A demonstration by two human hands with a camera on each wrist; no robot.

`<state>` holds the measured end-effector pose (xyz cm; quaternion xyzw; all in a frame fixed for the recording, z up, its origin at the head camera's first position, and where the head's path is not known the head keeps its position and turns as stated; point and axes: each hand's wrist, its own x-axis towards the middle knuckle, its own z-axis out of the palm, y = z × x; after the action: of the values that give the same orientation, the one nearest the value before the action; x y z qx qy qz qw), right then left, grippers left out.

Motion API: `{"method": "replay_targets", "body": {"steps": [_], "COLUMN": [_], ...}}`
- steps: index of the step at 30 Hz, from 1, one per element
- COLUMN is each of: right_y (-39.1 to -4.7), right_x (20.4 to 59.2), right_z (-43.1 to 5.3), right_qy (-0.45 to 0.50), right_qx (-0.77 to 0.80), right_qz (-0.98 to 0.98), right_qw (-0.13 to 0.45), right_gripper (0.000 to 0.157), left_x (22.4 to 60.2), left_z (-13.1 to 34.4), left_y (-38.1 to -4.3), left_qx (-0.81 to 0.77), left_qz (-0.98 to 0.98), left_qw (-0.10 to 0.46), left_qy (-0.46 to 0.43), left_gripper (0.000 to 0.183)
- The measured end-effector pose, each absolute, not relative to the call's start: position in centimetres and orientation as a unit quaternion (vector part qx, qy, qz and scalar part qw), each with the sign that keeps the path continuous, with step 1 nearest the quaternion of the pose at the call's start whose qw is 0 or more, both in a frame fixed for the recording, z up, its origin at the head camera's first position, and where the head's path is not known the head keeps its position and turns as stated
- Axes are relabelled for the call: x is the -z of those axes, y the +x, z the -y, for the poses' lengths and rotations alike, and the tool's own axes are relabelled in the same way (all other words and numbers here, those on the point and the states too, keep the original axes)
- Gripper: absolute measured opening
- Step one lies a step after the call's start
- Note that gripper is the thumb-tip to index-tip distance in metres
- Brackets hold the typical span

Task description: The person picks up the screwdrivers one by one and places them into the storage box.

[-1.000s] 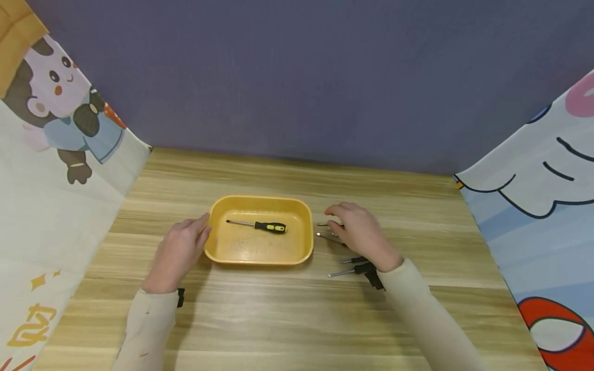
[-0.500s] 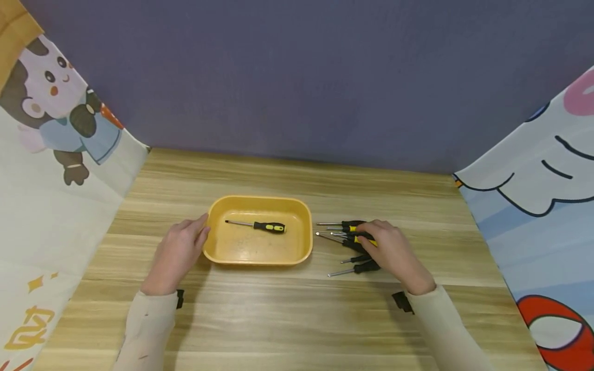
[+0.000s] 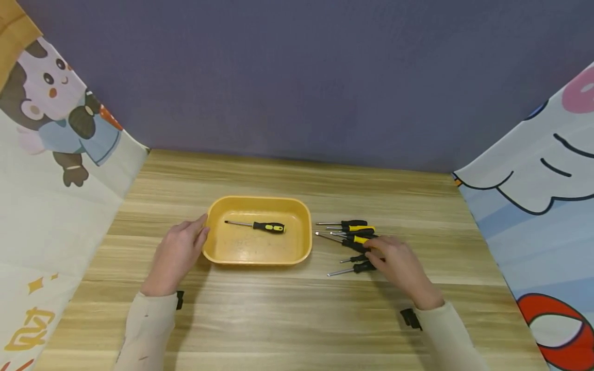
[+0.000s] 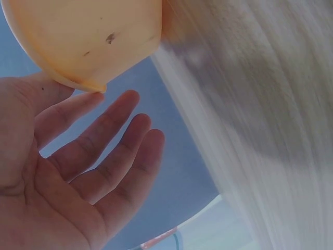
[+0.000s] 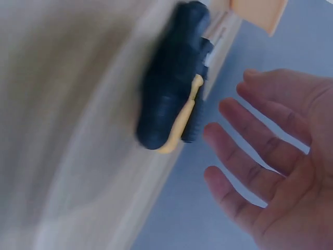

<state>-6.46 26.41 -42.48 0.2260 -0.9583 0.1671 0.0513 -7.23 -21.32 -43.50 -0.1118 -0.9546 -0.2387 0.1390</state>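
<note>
A yellow plastic tray [image 3: 306,252] stands on the wooden table, its left rim pinched between the thumb and index finger of my left hand [image 3: 177,252]. The left wrist view shows this grip on the tray wall [image 4: 104,36], the other fingers spread loosely. Inside the tray lies one screwdriver [image 3: 270,227] with a black and yellow handle. My right hand [image 3: 402,265] hovers at the handles of several loose screwdrivers [image 3: 355,223] to the right of the tray. In the right wrist view its fingers are relaxed and apart from the dark handles [image 5: 166,88], holding nothing.
The screwdrivers lie in a fan, tips toward the tray, the lowest one [image 3: 362,267] nearest me. A dark blue-grey panel [image 3: 297,82] rises behind the table [image 3: 278,319]. Printed cartoon panels flank it on the left [image 3: 55,216] and right [image 3: 533,232].
My right hand has moved right and toward me, from the screwdriver tips back to the handles, uncovering most of them. My left hand and the tray have stayed in place.
</note>
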Motion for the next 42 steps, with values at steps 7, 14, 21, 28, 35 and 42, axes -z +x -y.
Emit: {"method": "replay_targets", "body": {"steps": [7, 14, 21, 28, 35, 42], "right_y": [-5.2, -4.6, -4.4, -4.3, -4.4, -4.3], "right_x": [44.5, 45.2, 45.7, 46.0, 46.1, 46.0], "right_z": [-27.2, -27.5, -27.2, -27.1, -27.1, -27.0], "right_qy": [0.247, 0.252, 0.239, 0.233, 0.236, 0.243], "right_qx": [-0.184, -0.171, -0.142, -0.130, -0.119, -0.112], "right_qz": [0.949, 0.951, 0.960, 0.963, 0.964, 0.963], "right_qw": [0.062, 0.056, 0.036, 0.036, 0.038, 0.042], "right_gripper": [0.027, 0.030, 0.031, 0.030, 0.026, 0.025], "left_x": [43.5, 43.5, 43.6, 43.5, 43.5, 43.6], "left_z": [21.2, 21.1, 21.1, 21.1, 21.1, 21.1], "left_y": [-7.2, -7.2, -7.3, -7.2, -7.2, -7.2], "left_qx": [0.238, 0.239, 0.238, 0.237, 0.235, 0.234], "left_qz": [0.953, 0.953, 0.954, 0.953, 0.954, 0.954], "left_qw": [0.146, 0.149, 0.147, 0.150, 0.149, 0.148], "left_qy": [-0.114, -0.110, -0.113, -0.112, -0.109, -0.112], "left_gripper": [0.037, 0.036, 0.036, 0.036, 0.036, 0.037]}}
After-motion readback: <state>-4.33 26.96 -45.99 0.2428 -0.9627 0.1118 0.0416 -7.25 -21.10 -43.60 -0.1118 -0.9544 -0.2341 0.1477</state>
